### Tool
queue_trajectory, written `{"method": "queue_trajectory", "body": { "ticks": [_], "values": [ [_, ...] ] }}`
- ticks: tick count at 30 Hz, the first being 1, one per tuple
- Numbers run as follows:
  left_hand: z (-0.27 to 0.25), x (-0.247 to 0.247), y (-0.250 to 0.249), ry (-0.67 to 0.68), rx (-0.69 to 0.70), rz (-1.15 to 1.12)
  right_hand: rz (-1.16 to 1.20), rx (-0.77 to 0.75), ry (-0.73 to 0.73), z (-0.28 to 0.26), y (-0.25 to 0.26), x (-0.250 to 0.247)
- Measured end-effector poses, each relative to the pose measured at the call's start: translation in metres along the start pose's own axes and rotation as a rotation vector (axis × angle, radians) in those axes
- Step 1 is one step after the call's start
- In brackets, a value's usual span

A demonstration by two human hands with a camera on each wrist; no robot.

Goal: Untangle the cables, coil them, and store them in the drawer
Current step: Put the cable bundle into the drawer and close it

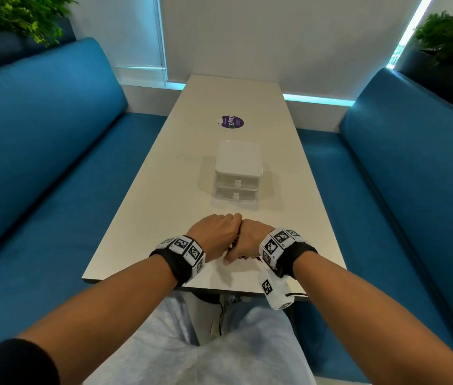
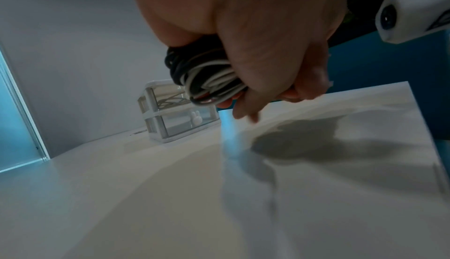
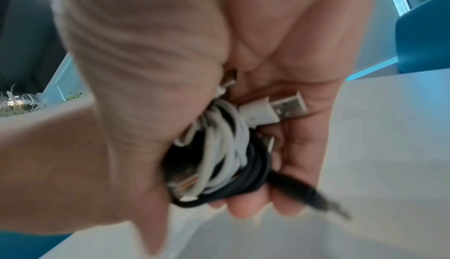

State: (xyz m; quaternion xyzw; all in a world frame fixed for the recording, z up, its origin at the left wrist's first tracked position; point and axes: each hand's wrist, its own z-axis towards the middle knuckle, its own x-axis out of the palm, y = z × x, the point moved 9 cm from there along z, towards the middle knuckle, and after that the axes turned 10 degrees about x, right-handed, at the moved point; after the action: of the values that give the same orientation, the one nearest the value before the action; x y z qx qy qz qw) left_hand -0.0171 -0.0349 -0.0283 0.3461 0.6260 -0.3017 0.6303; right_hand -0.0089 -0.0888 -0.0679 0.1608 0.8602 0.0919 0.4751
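Left hand (image 1: 215, 232): knuckles up above the near end of the table, fingers curled round one side of the cable bundle; pressed against the right hand.
Right hand (image 1: 249, 241): fingers curled under and round the other side of the same bundle, thumb tip low, near the tabletop.
Cable bundle (image 3: 219, 159): white and black cables wound together in a tight wad, held between both hands just above the table. In the head view only a sliver shows between the hands.
White plug (image 3: 272, 112): flat metal-tipped connector, sticks out of the bundle across the right palm.
Black plug (image 3: 309, 194): long dark connector, projects from the lower edge of the bundle past the right fingertips; blurred.
Wrist bands (image 1: 183, 252): black straps with white marker blocks on both wrists.
Table (image 1: 164, 195): long pale top, runs away from the person to the wall.
Drawer box (image 1: 238, 173): small white unit with two clear drawers stacked, both closed, standing mid-table beyond the hands, well apart from them. A coiled cable shows inside the upper drawer (image 2: 168, 99) in the left wrist view.
Sticker (image 1: 230, 122): round, purple, on the tabletop beyond the drawer box.
Benches (image 1: 39, 162): blue upholstered seats along both long sides of the table.
Plants (image 1: 16, 18): green foliage behind both bench backs.
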Motion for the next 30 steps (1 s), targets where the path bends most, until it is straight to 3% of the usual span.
{"method": "queue_trajectory", "body": {
  "ticks": [4,10,14,19,24,30],
  "values": [
    [0.001,0.003,0.008,0.027,-0.052,-0.05,-0.041,0.014,-0.084,0.0,-0.002,-0.006],
    [0.008,-0.005,0.022,0.129,-0.059,0.09,-0.053,0.008,-0.199,0.003,-0.006,-0.022],
    [0.014,-0.005,0.03,0.189,-0.08,-0.051,-0.071,-0.015,-0.216,0.006,-0.006,-0.031],
    [0.016,0.022,0.039,0.377,-0.196,-0.37,-0.16,-0.011,-0.211,0.007,-0.001,-0.028],
    [0.026,0.039,0.04,0.327,-0.248,-0.361,-0.405,-0.042,-0.401,0.006,0.007,-0.029],
    [0.033,0.043,0.044,0.206,-0.289,-0.53,-0.531,-0.153,-0.487,0.011,0.014,-0.038]
  ]
}}
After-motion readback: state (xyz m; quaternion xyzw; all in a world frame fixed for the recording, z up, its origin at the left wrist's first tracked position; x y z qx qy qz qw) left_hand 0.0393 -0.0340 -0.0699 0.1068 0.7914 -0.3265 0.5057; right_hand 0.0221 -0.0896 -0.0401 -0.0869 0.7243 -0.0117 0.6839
